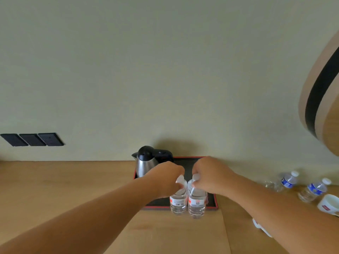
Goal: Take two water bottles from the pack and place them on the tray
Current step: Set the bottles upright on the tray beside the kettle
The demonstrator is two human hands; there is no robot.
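Observation:
Two clear water bottles with red-and-white labels hang side by side over the front edge of the black tray with its red rim. My left hand grips the left bottle by its neck. My right hand grips the right bottle the same way. The bottle bases sit level with the tray's near rim; whether they touch the tray or the table is unclear. The pack is not visible.
A steel kettle with a black lid stands at the tray's back left. Two blue-labelled bottles and a white cup stand on the wooden table to the right. Black wall switches are at left.

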